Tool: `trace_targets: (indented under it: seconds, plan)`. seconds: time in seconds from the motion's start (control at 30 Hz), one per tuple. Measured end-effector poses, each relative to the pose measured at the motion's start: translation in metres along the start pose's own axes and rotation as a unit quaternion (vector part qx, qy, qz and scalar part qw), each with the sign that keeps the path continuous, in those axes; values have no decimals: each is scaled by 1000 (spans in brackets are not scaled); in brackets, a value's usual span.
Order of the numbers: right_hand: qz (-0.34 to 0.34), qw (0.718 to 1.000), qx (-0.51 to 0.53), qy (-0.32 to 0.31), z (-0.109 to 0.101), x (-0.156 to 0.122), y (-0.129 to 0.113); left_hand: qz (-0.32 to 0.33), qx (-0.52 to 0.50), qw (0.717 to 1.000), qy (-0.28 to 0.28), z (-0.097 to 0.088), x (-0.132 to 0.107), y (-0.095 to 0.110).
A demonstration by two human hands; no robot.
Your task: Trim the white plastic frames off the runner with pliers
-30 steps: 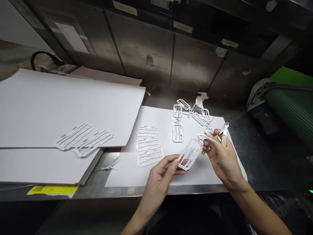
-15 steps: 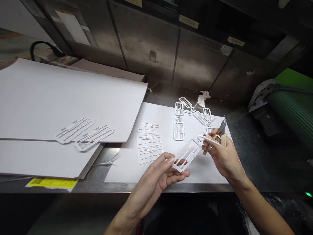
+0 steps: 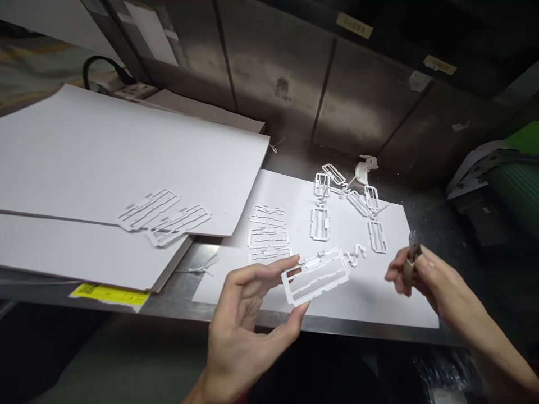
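Left hand (image 3: 244,320) pinches the white plastic frame (image 3: 315,276) by its left end, thumb below and fingers loosely spread, over the white sheet's (image 3: 379,303) front edge. Right hand (image 3: 425,278), curled round the nippers (image 3: 409,261), has let go of the curly sprue (image 3: 356,255) and backed off to the sheet's right edge. The frame's lying flatter than before.

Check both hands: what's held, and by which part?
Left hand pinches the white plastic frame by its left end. Right hand grips small cutters by the handles.
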State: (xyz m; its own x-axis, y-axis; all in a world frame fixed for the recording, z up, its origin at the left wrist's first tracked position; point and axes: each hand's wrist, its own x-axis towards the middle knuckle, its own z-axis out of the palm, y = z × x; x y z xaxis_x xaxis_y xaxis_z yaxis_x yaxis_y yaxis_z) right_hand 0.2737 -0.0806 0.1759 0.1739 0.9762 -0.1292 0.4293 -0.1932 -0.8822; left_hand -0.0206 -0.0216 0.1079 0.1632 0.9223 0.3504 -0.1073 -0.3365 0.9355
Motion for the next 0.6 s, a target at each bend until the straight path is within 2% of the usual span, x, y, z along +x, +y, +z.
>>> trace_targets:
  seconds: [0.07,0.13,0.23,0.37,0.47,0.6]
  plan:
    - [50,995,-52,-73,6,-17,-8,4,-4,1000,8,-2,0,-1]
    - [85,984,-104,-115,14,-30,-13,5,-5,1000,8,-4,0,-2]
    - [105,974,-151,-135,25,-39,-16,8,3,1000,-4,-6,-2,-3]
    - [102,965,-168,-174,33,-35,-22,31,21,999,2,-5,-4,-2]
    - [89,968,-166,-168,37,-29,-29,38,25,999,10,-6,-7,-2]
    - [94,966,-167,-176,39,-25,-36,63,30,998,-11,-10,-10,-3]
